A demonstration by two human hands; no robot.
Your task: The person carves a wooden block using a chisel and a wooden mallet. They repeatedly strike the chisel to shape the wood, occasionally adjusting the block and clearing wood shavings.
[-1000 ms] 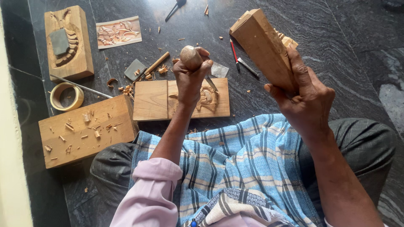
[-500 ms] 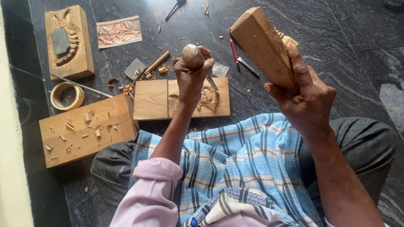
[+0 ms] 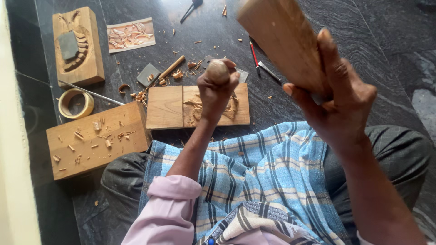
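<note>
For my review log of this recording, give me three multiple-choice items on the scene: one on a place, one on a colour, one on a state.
1. Where does the tape roll lie?
A. left of the carved panel
B. on the lap
C. right of the red pencil

2. What colour is the checked cloth on the lap?
A. red
B. blue
C. green

3. What is the right hand doing?
A. resting flat on the floor
B. hanging free
C. gripping a raised wooden block

Key: A, the tape roll lies left of the carved panel; B, the checked cloth is blue; C, the right hand has its fingers round the wooden block.
</note>
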